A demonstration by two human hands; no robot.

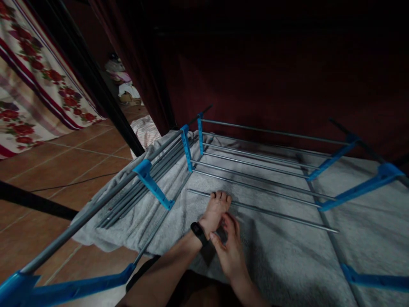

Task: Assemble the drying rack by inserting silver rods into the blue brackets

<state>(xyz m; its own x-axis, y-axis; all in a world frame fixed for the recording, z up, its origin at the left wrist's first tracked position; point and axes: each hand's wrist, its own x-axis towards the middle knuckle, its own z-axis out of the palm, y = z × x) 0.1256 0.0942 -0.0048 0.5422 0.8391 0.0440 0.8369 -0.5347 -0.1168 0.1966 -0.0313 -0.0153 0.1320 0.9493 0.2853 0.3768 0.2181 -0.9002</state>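
Note:
A loose grey metal tube (281,214) lies crosswise over the grey blanket, inside a part-built rack. My left hand (218,209), with a dark band on the wrist, has its fingers folded over this tube near its left end. Just below it is my right hand (232,249), its thumb and bent fingers apart, close to the left wrist. Nothing shows between the right fingers. Several tubes of the rack (255,181) run between a blue plastic bracket (186,148) on the left and another blue bracket (354,194) on the right.
Several loose tubes (140,185) lie bunched on the blanket (287,260) at left. A long side pole (96,209) with blue brackets reaches toward me. Dark bed posts, a dark red panel (271,85), a floral cloth (41,85) and a tiled floor (83,157) surround it.

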